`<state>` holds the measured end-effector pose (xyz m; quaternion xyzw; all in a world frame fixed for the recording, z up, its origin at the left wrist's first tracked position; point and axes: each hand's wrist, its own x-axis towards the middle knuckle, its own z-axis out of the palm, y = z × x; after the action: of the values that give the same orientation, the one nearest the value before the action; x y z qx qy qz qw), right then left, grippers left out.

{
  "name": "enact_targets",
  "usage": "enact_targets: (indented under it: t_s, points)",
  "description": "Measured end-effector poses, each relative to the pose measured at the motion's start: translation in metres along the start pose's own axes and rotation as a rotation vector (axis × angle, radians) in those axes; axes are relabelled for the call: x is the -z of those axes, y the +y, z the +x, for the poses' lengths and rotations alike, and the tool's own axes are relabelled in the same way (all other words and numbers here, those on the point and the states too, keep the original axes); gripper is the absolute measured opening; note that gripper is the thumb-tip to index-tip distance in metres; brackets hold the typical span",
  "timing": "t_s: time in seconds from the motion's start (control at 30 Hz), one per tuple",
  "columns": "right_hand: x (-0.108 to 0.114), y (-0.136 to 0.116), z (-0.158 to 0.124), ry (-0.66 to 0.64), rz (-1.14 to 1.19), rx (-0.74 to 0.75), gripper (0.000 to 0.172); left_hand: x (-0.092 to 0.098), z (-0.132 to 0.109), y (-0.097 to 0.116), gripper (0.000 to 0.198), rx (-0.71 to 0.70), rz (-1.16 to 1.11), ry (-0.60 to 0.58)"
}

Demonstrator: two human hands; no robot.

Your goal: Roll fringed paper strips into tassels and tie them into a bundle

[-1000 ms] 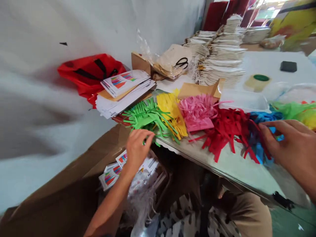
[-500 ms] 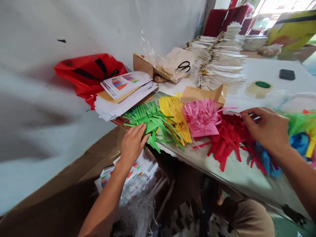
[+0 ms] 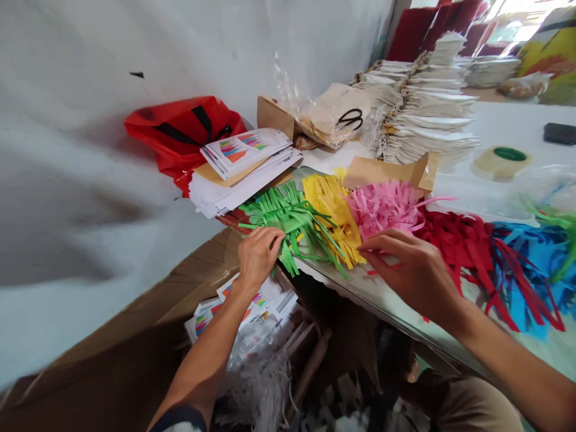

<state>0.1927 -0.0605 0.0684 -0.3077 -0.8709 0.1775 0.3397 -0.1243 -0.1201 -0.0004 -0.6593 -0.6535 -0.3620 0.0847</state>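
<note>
My left hand [image 3: 260, 255] is closed in a pinch at the near edge of the green fringed paper strips [image 3: 288, 216]. Close to the table edge, my right hand [image 3: 411, 270] has thumb and fingertips together, in front of the pink fringed strips [image 3: 382, 204] and beside the yellow ones [image 3: 333, 210]; what lies in its pinch, if anything, is too small to make out. This hand covers the lower part of the pink bunch. Further right, red strips [image 3: 459, 240] lie partly over blue strips [image 3: 526, 252].
Printed cards [image 3: 247, 150] are stacked beside a red bag [image 3: 180, 129]. Behind stand piled white bundles [image 3: 436, 114], black-handled scissors [image 3: 350, 120] and a tape roll [image 3: 501, 162]. Below the table edge, an open cardboard box [image 3: 180, 276] holds cards and clear plastic.
My right hand has moved left from the red strips to the front of the pink ones. My left fingers have drawn together at the green strips. The view has shifted slightly left.
</note>
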Motion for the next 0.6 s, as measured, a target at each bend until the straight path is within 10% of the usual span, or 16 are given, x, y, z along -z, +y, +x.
enact_targets:
  t_s: [0.17, 0.37, 0.5, 0.6]
  points:
    - [-0.065, -0.015, 0.041, -0.151, -0.116, 0.097, 0.016, -0.001, -0.003, 0.008, 0.017, 0.099, -0.160, 0.111]
    - [-0.118, -0.028, 0.088, -0.296, -0.367, 0.212, 0.027, -0.005, -0.026, 0.005, 0.030, 0.566, -0.505, 0.281]
    - [-0.092, -0.062, 0.071, -0.256, 0.219, 0.129, 0.022, -0.006, -0.042, -0.006, 0.036, 0.710, -0.773, 0.309]
    - [-0.040, -0.094, 0.041, -0.723, 0.901, 0.180, 0.020, -0.004, -0.049, -0.013, 0.035, 0.763, -0.868, 0.256]
